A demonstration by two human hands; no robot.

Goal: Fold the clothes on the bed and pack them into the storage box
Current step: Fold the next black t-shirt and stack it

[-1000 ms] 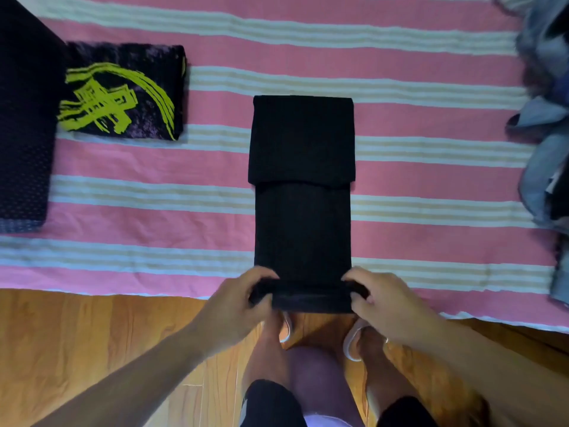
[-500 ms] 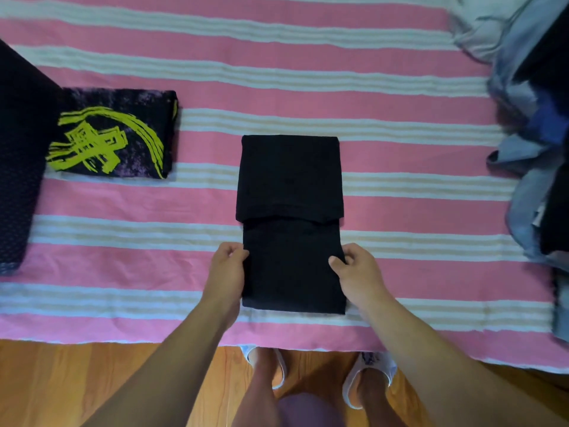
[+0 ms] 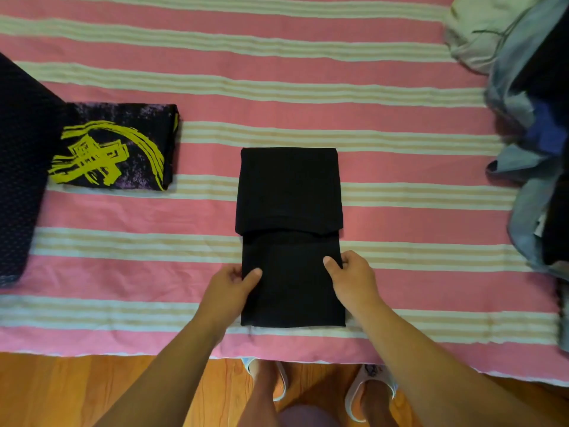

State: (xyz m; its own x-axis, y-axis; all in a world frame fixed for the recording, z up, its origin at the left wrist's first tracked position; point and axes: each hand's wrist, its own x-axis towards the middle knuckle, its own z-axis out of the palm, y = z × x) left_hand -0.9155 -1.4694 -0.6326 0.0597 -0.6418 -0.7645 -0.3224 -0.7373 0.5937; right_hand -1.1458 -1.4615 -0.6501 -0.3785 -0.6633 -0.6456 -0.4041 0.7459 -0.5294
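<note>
left hand (image 3: 229, 285) and right hand (image 3: 351, 272) pinch the half-folded black garment (image 3: 291, 235); left of it, a printed shirt (image 3: 117, 146) lies folded; right, a pile (image 3: 529, 118) remains unfolded.

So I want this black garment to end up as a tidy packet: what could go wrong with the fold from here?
1. The left hand and right hand pinch only the side edges of the black garment, so the middle may sag or crease when lifted.
2. The upper flap already overhangs the lower layer on both sides; the packet could end up uneven.
3. Its near end lies close to the bed edge and could slip off.
</note>
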